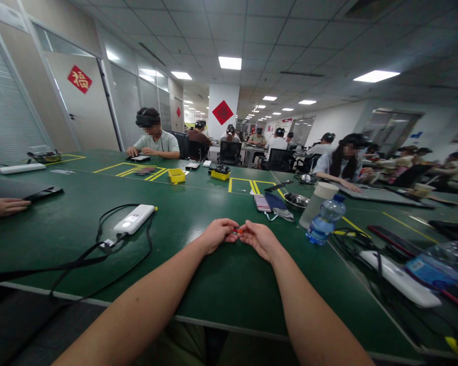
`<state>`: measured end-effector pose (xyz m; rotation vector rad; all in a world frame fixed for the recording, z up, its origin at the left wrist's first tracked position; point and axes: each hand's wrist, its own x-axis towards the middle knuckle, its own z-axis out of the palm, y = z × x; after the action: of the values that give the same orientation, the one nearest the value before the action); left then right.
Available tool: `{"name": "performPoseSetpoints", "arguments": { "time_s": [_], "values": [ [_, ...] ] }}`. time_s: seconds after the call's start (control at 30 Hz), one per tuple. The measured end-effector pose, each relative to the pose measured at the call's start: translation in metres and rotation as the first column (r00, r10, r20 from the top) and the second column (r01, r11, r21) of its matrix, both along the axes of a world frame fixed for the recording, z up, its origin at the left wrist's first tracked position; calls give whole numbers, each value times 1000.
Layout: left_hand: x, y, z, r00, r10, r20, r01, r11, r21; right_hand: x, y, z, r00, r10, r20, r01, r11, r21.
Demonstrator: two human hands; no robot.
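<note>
My left hand (218,233) and my right hand (260,239) meet above the green table (221,284), fingertips pinched together. Between them sits a small red-orange piece (239,231), too small to name, held by both hands. My forearms reach in from the bottom edge. A white power bank (134,219) with a black cable (99,249) lies to the left of my left hand. A water bottle (325,219) stands to the right of my right hand.
Another person's hand (5,207) rests at the far left beside a dark flat device (21,189). Yellow trays (176,176), a metal bowl (296,201) and a folded cloth (277,206) lie further back. A white device (400,278) and cables crowd the right. Several people sit at the tables behind.
</note>
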<state>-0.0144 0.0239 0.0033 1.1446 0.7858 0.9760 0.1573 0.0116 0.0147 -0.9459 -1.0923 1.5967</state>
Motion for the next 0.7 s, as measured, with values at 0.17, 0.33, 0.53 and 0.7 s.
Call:
{"name": "performPoseSetpoints", "arguments": {
  "time_s": [0.17, 0.33, 0.53, 0.7],
  "values": [
    [-1, 1, 2, 997, -26, 69, 28, 999, -41, 1, 2, 0, 999, -4, -44, 3, 1000, -21],
    [0, -2, 2, 998, -40, 39, 40, 999, -12, 2, 2, -5, 999, -3, 46, 1, 999, 54],
    [2, -7, -1, 987, -12, -157, 39, 984, 173, 0, 1, -6, 986, -43, 159, 34, 998, 62],
    [6, -7, -5, 970, 44, -238, 13, 973, 229, 0, 0, -7, 983, -25, 182, 14, 998, 61]
  ]
}}
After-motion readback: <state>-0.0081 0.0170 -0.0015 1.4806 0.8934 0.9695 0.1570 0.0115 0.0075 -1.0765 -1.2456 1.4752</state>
